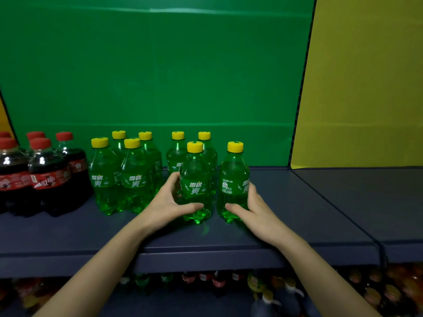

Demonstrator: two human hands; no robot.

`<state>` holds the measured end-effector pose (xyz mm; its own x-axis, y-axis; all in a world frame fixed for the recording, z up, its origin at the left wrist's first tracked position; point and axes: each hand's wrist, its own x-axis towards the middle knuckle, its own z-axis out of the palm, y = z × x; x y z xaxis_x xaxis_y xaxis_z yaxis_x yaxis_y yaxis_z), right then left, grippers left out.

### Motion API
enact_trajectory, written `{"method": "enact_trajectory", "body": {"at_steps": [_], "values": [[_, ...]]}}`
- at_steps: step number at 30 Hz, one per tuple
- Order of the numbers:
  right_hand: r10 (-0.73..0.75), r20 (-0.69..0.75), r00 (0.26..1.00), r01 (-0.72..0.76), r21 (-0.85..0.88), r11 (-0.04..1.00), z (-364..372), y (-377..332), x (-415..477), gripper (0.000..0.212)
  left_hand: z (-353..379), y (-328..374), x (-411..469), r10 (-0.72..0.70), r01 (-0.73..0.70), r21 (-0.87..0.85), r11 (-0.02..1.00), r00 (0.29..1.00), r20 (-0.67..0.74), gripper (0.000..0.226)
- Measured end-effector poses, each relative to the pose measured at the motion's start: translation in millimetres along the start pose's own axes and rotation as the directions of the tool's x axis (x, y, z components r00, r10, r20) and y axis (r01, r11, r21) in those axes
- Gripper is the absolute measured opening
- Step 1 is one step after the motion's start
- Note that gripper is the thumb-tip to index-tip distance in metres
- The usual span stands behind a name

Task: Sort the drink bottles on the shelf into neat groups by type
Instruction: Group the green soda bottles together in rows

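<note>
The dark blue shelf carries eight upright, yellow-capped green bottles around its middle. Red-capped cola bottles stand grouped at nine o'clock.

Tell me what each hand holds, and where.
Left hand grips the front bottle at its lower body; right hand grips the rightmost bottle, also low on the body.

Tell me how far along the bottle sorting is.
Done: colas stand grouped at left, green bottles all to their right, none mixed. In hand: left hand and right hand each grip a front green bottle. Left: probably closing the gap between the two green clusters and squaring rows.
</note>
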<state>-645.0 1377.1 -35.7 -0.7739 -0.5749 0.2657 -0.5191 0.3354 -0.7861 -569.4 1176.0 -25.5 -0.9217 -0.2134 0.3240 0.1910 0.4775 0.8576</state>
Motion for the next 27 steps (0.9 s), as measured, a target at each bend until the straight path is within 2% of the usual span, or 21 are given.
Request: {"method": "enact_trajectory", "body": {"at_steps": [2,4,7,9,15,21,27], "values": [[-0.013,0.014,1.0,0.013,-0.002,1.0,1.3,-2.7,1.5,0.066,-2.2,-2.4,-1.2,0.003,-0.002,0.041,0.999,1.0,-0.017,0.06],[-0.024,-0.023,0.999,0.023,-0.037,0.999,4.4,-5.1,3.2,0.063,-3.8,-6.2,-0.4,0.012,-0.008,0.092,0.996,0.999,-0.046,0.075],[-0.033,-0.123,0.992,0.011,-0.176,0.984,12.9,-10.0,3.7,0.062,-6.0,-8.7,-3.9,0.027,-0.015,0.12,0.993,0.995,-0.092,0.082],[-0.06,-0.125,0.99,0.032,-0.219,0.975,17.6,-11.4,4.3,0.064,-7.1,-11.3,-5.6,0.027,-0.011,0.122,0.993,0.991,-0.131,0.085],[-0.09,-0.045,0.995,0.084,-0.123,0.989,19.3,-13.2,11.2,0.064,-12.4,-18.2,-10.5,0.066,-0.04,0.12,0.992,0.974,-0.217,0.07],[-0.107,-0.158,0.982,0.085,-0.139,0.987,37.5,-14.1,24.0,0.078,-12.7,-17.0,-11.7,0.087,-0.046,0.161,0.986,0.963,-0.257,0.079],[-0.079,-0.214,0.974,0.054,-0.121,0.991,45.3,-15.6,33.1,0.078,-12.5,-17.3,-9.8,0.092,-0.018,0.244,0.969,0.951,-0.295,0.081]]}}
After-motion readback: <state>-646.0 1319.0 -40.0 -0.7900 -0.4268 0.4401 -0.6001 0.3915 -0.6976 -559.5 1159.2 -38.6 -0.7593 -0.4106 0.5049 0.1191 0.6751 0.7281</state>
